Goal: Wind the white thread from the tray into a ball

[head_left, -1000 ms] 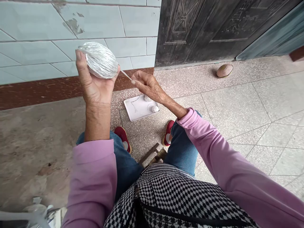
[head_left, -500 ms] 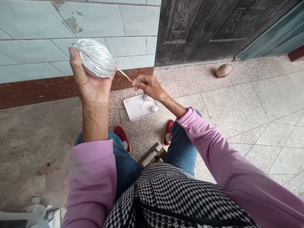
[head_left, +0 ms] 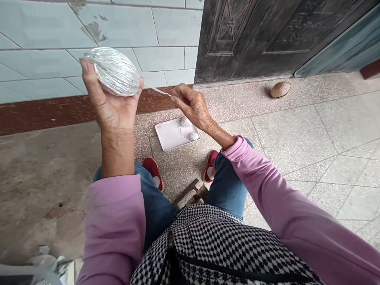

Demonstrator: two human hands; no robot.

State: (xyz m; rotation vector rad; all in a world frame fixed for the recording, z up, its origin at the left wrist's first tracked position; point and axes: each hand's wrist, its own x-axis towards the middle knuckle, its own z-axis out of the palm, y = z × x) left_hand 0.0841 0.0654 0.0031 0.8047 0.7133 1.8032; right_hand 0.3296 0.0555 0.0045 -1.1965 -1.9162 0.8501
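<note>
A shiny silvery-white ball of plastic twine (head_left: 115,71) rests in my left hand (head_left: 117,113), raised at the left in front of the tiled wall. My thumb is on its left end and fingertips show at its right end; the other fingers are hidden behind it. From the ball a thin strand (head_left: 156,89) runs taut to the right. My right hand (head_left: 196,109) pinches that strand between thumb and forefinger. Below, on the floor, a pale shallow tray (head_left: 168,136) holds two small white balls (head_left: 194,136) and some loose thin thread.
Ahead stand the tiled wall (head_left: 169,29) and a dark carved door (head_left: 237,39). An oval pinkish object (head_left: 280,90) lies by the doorsill. My red shoes (head_left: 152,173) flank the tray, and part of a wooden stool (head_left: 187,192) shows beneath me. Clear plastic (head_left: 44,263) lies at lower left.
My right hand has moved slightly up and right, its other fingers lifting apart a little, still pinching the strand. My left hand and the ball have shifted slightly left.
</note>
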